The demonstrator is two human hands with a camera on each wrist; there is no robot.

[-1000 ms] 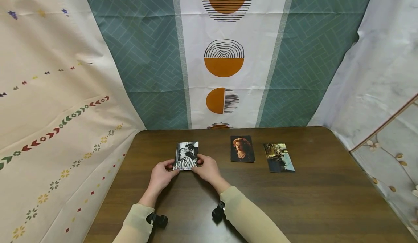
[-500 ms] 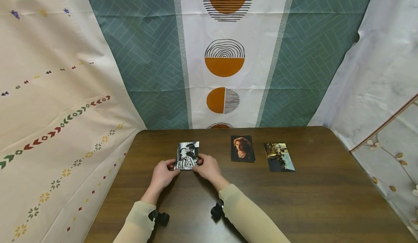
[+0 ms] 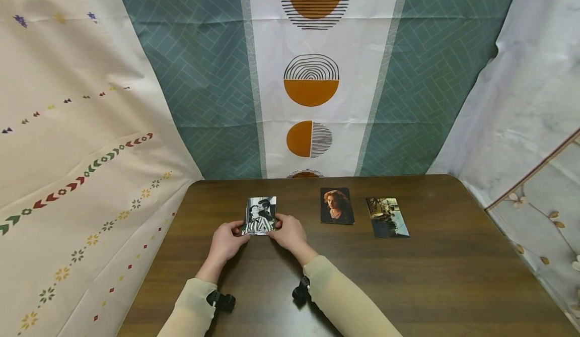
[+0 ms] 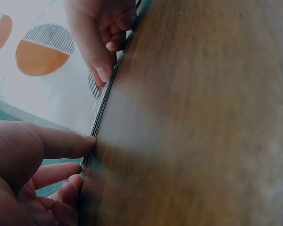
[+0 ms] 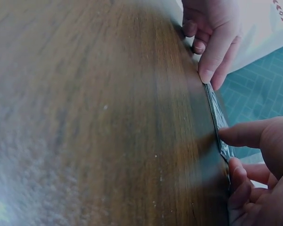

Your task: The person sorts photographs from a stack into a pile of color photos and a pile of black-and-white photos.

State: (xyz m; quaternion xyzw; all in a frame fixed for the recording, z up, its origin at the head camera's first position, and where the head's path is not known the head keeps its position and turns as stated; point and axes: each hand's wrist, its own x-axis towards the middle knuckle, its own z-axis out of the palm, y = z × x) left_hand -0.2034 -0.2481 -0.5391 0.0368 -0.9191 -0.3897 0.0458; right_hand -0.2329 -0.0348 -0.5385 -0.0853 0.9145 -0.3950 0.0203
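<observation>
Hands (image 3: pixel 226 242) (image 3: pixel 289 233) unmoved since earlier, pinching photo stack (image 3: pixel 260 216) by side edges, tabletop (image 3: pixel 299 196) showing between it and other photos (image 3: pixel 337 206) (image 3: pixel 387 218)

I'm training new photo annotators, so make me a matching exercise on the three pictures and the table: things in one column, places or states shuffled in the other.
Things
1. black-and-white picture
2. portrait picture
3. picture with a pale blue patch
4. table

Places or states
A. farthest right in the row
B. brown, with a wood grain
C. held by the left hand and the right hand
D. middle of the row

Right pairs: 1-C, 2-D, 3-A, 4-B
</observation>
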